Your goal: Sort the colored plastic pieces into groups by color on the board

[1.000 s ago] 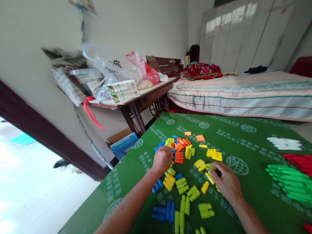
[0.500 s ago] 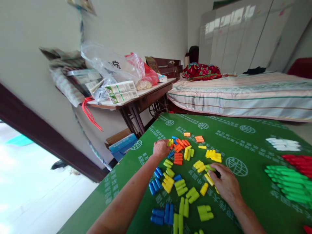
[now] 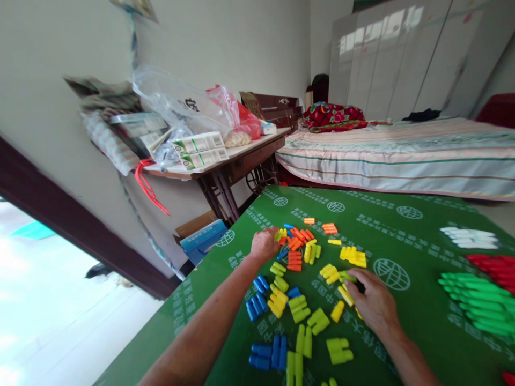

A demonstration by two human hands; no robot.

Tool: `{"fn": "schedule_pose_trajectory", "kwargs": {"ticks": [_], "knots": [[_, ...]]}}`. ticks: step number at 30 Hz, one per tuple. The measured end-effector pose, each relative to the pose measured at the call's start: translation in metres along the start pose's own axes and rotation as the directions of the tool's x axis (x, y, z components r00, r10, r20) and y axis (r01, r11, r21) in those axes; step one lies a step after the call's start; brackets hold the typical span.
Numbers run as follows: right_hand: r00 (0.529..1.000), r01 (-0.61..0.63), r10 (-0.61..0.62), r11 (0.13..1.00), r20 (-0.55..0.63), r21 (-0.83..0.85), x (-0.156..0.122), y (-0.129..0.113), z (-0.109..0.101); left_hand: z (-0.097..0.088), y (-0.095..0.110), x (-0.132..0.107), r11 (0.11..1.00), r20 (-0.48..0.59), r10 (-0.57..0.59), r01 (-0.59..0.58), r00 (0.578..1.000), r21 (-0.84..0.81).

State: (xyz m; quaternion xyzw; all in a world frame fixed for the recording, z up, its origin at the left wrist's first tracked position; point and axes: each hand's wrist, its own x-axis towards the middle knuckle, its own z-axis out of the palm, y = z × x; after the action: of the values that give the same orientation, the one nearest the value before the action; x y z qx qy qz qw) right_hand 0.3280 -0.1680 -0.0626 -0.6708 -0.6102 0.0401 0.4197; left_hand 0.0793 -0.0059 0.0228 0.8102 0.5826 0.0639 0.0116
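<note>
My left hand [image 3: 264, 244] reaches to the far side of the scattered pile, its fingers closed on a lime-green plastic piece [image 3: 277, 236]. Right beside it lie orange peg-shaped pieces [image 3: 295, 261] and a few blue ones. My right hand [image 3: 373, 298] rests low over the board, with thumb and fingers pinching another lime-green piece [image 3: 346, 276]. Yellow pieces [image 3: 330, 273] lie just left of those fingertips, and one more yellow piece [image 3: 345, 295] is under the hand, partly hidden. Nearer to me are joined lime-green pieces [image 3: 299, 309] and blue pieces [image 3: 256, 306].
The pieces lie on a green printed board [image 3: 209, 327]. At its right are groups of white [image 3: 469, 238], red [image 3: 493, 271] and bright green pieces [image 3: 478, 303]. Behind stand a cluttered sewing table [image 3: 257, 150] and a bed [image 3: 402, 155]. A blue box [image 3: 204, 241] sits by the left edge.
My left hand has shifted very slightly to the left, still beside the orange pieces. My right hand and the pieces look the same.
</note>
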Motion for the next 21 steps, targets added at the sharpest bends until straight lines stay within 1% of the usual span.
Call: {"fn": "schedule_pose_trajectory", "kwargs": {"ticks": [6, 9, 11, 15, 18, 21], "knots": [[1.0, 0.008, -0.008, 1.0, 0.001, -0.01, 0.001, -0.001, -0.001, 0.002, -0.009, 0.004, 0.996, -0.036, 0.045, -0.048, 0.998, -0.074], [1.0, 0.009, -0.009, 1.0, -0.002, -0.007, 0.0, 0.0, -0.001, 0.005, -0.013, 0.01, 0.993, -0.055, 0.044, -0.049, 0.998, -0.109], [1.0, 0.004, -0.004, 1.0, -0.01, -0.001, 0.0, 0.001, 0.0, 0.006, -0.015, 0.016, 0.992, -0.075, 0.011, -0.021, 0.997, -0.124], [1.0, -0.002, 0.002, 1.0, -0.008, 0.005, 0.0, 0.001, 0.0, 0.007, -0.021, 0.026, 0.987, -0.096, -0.099, 0.086, 0.99, -0.133], [1.0, -0.005, 0.005, 1.0, 0.001, -0.002, 0.0, 0.0, 0.0, 0.006, -0.026, 0.033, 0.978, -0.07, -0.168, 0.158, 0.983, -0.135], [1.0, -0.009, 0.009, 1.0, 0.007, -0.009, 0.0, 0.0, 0.0, 0.008, -0.03, 0.039, 0.968, -0.032, -0.214, 0.207, 0.976, -0.144]]}}
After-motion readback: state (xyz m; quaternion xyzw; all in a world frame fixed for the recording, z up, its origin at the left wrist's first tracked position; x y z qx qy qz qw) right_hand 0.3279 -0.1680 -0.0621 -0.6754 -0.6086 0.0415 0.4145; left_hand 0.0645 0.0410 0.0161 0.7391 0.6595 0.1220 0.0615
